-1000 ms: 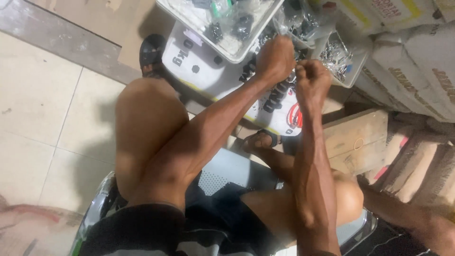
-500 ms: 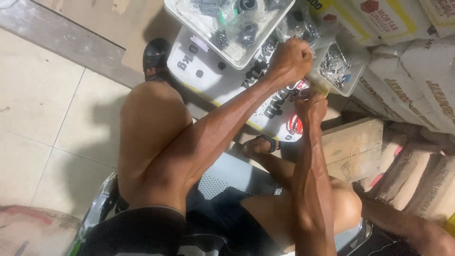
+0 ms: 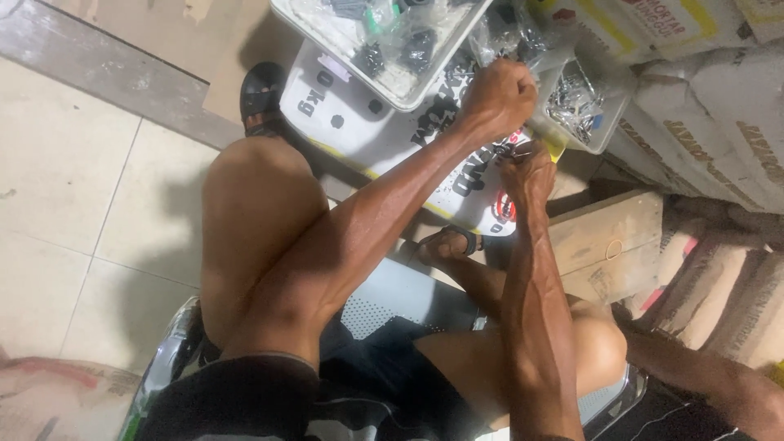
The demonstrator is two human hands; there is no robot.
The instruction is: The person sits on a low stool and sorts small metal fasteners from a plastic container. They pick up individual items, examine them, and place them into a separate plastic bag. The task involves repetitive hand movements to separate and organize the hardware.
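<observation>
The left hand (image 3: 505,96) is curled into a fist, so whatever its fingers enclose is hidden; the small dark item at the right hand (image 3: 527,170) is too small and blurred to name; the clear tray (image 3: 384,90) is cut off by the top edge, its dark parts indistinct; the bagged metal bits in the smaller tray (image 3: 590,140) blur together; the sacks (image 3: 719,131) run off the right edge.
</observation>
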